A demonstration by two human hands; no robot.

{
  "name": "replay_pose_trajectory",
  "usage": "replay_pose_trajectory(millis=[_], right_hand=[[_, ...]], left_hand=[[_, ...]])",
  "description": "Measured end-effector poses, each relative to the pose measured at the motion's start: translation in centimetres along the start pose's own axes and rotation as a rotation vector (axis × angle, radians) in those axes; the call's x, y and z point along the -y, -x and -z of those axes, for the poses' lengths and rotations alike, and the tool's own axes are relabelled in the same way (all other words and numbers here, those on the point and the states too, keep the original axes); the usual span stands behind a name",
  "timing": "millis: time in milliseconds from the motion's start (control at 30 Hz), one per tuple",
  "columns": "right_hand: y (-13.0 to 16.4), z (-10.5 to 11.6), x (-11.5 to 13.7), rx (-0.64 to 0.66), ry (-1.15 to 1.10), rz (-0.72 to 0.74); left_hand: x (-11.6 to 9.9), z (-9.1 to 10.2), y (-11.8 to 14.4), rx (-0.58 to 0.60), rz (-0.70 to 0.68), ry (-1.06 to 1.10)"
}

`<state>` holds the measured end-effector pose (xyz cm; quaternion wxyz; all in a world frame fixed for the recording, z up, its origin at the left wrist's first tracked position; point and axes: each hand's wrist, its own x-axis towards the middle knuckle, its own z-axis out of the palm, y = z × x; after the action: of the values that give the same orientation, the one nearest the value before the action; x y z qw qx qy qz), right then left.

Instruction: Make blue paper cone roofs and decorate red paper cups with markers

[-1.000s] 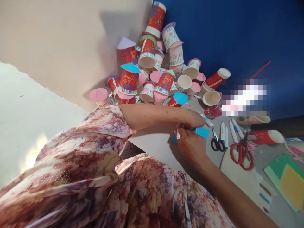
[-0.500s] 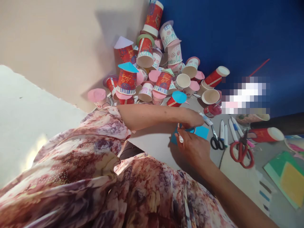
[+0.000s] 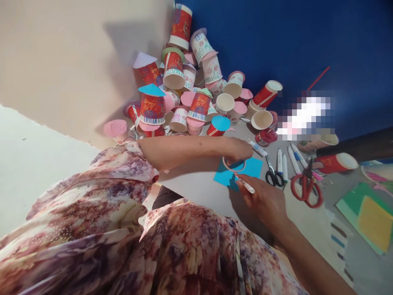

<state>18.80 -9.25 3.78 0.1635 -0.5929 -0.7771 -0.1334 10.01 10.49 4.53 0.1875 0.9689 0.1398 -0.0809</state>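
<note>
We see our left hand (image 3: 238, 148) pressing a pale pink ring (image 3: 233, 165), which looks like the rim of an upturned cup, onto a blue paper sheet (image 3: 238, 174) that lies flat on the grey table (image 3: 196, 184); the grip there is closed down over the far edge of the ring, fingers curled on its top, though how much of a cup lies under the palm we cannot tell. Our right hand (image 3: 265, 200) sits at about four o'clock from the ring, its grip pinched shut around a white marker pen (image 3: 245, 186), whose tip meets the blue sheet just beside the near edge of the ring. The sheet lies near the middle of the view, directly between the two hands. At twelve o'clock from it a heap of decorated paper cups (image 3: 196, 90), red and white with pink, blue and green paper lids, is stacked against the beige wall (image 3: 76, 61) and the blue backdrop (image 3: 291, 41). At three o'clock from the sheet lie black-handled scissors (image 3: 274, 174), a row of white markers (image 3: 287, 162) and red-handled scissors (image 3: 305, 188), all close together. Further toward four o'clock, well apart from the hands, a green sheet with a yellow sheet (image 3: 374, 221) on top rests on the table.
</note>
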Motion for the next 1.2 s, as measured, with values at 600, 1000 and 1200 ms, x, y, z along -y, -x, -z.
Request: replay_pose_trajectory(millis=[600,1000,1200], right_hand=[[2.6,2.0,-4.7,-0.131,-0.344,-0.364],[5.9,0.2,-7.3,-0.073,-0.085,-0.232],[6.1,-0.6,-6.6,0.015,0.001,-0.221]], left_hand=[[-1.9,2.3,2.4,0.137,-0.063,-0.267],[-3.1,1.6,15.6,-0.047,0.272,-0.249],[-4.8,-1.5,14.7,-0.229,0.343,-0.164]])
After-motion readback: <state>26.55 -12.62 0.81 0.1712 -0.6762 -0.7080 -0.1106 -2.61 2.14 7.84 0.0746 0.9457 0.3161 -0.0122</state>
